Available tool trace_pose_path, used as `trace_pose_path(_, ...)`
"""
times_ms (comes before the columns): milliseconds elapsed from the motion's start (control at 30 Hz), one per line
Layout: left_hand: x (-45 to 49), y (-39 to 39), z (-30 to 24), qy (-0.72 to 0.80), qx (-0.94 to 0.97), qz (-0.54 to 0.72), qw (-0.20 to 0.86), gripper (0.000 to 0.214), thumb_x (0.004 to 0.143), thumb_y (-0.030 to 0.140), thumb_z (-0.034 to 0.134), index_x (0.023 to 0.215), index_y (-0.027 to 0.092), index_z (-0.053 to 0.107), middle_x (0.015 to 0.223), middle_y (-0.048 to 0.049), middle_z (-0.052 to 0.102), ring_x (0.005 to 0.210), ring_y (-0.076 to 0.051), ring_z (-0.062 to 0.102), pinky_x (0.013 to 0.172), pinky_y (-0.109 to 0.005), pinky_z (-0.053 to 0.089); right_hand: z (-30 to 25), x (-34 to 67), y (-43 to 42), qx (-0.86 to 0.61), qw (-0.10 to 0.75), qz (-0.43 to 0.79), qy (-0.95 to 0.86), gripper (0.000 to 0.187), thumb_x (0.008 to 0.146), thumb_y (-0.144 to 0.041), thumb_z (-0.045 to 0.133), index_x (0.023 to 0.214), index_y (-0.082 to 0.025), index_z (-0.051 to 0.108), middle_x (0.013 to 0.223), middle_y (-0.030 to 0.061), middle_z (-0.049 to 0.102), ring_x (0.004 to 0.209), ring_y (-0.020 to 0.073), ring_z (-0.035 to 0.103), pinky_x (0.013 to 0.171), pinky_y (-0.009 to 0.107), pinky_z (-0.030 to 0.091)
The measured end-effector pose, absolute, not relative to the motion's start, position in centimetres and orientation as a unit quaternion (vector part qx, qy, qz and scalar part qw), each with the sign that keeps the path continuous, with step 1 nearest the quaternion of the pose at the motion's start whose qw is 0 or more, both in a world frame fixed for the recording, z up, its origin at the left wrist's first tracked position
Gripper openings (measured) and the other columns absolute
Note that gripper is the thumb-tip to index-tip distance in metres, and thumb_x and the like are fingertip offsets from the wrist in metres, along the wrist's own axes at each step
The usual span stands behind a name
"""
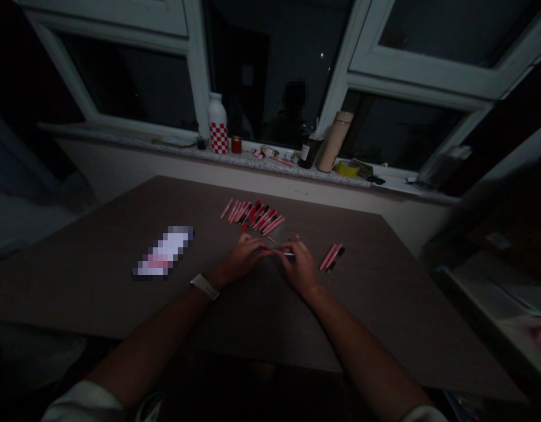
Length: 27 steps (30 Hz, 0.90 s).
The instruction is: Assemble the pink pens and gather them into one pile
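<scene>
My left hand and my right hand meet over the middle of a brown table. Both are closed in a pinch on one thin pen held level between them. A row of several pink, red and black pens lies just beyond my hands. Three more pens lie to the right of my right hand. A watch sits on my left wrist.
A blurred pink-and-white packet lies on the table to the left. On the windowsill stand a red-checked white bottle, a small red jar, a dark bottle, a beige flask and yellow tape. The room is dim.
</scene>
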<state>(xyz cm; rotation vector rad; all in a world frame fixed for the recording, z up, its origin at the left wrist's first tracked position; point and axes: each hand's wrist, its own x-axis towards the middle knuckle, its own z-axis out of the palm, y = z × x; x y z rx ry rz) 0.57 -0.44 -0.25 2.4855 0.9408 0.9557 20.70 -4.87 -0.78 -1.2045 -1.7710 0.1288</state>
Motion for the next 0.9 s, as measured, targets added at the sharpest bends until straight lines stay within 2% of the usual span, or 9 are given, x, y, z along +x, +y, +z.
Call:
trace_pose_path(200, 0.7, -0.9, -0.5, 0.308, 0.885, 0.305, 0.171, 0.023, 0.095, 0.037, 0.049, 0.106, 0.023, 0.065, 0.100, -0.0051, 0.067, 0.098, -0.021, 0.053, 0.087, -0.034, 0.041, -1.0, 20.4, -4.9, -0.498, 0.422, 0.114, -0.749, 0.025, 0.092, -0.039, 0.052, 0.106, -0.019, 0.055, 0.075, 0.0006, 0.063, 0.067, 0.0169, 0.063, 0.069, 0.028, 0.048)
trace_pose_path(333, 0.7, -1.1, -0.4, 0.302, 0.894, 0.280, 0.176, 0.025, 0.096, 0.036, 0.047, 0.107, 0.024, 0.065, 0.100, -0.0063, 0.067, 0.098, -0.022, 0.053, 0.087, -0.035, 0.041, -1.0, 20.3, -5.0, -0.507, 0.393, 0.113, -0.759, 0.027, 0.093, -0.039, 0.050, 0.111, -0.018, 0.053, 0.080, 0.0027, 0.065, 0.066, 0.0174, 0.063, 0.063, 0.026, 0.046)
trace_pose_path(600, 0.8, -0.9, -0.3, 0.308, 0.890, 0.300, 0.153, 0.026, 0.096, 0.039, 0.047, 0.107, 0.023, 0.065, 0.102, -0.0059, 0.066, 0.098, -0.021, 0.054, 0.088, -0.035, 0.041, -1.1, 20.5, -4.8, -0.520, 0.402, 0.096, -0.747, 0.021, 0.094, -0.037, 0.050, 0.105, -0.020, 0.054, 0.083, 0.0032, 0.066, 0.070, 0.0180, 0.065, 0.065, 0.026, 0.045)
trace_pose_path(767, 0.1, -0.3, -0.4, 0.320, 0.894, 0.284, 0.130, 0.024, 0.094, 0.040, 0.051, 0.099, 0.023, 0.066, 0.100, -0.0059, 0.065, 0.098, -0.021, 0.054, 0.090, -0.037, 0.040, -1.8, 20.6, -4.4, -0.511, 0.331, 0.082, -0.789, 0.011, 0.094, -0.028, 0.050, 0.096, -0.020, 0.057, 0.091, 0.0055, 0.069, 0.083, 0.0197, 0.065, 0.073, 0.028, 0.045)
trace_pose_path(900, -0.3, 0.0, -0.5, 0.318, 0.901, 0.264, 0.132, 0.022, 0.093, 0.039, 0.052, 0.098, 0.023, 0.067, 0.099, -0.0060, 0.064, 0.098, -0.022, 0.053, 0.089, -0.037, 0.040, -2.1, 20.5, -4.4, -0.510, 0.311, 0.082, -0.798, 0.011, 0.094, -0.029, 0.053, 0.094, -0.020, 0.059, 0.091, 0.0056, 0.069, 0.087, 0.0201, 0.064, 0.076, 0.029, 0.046)
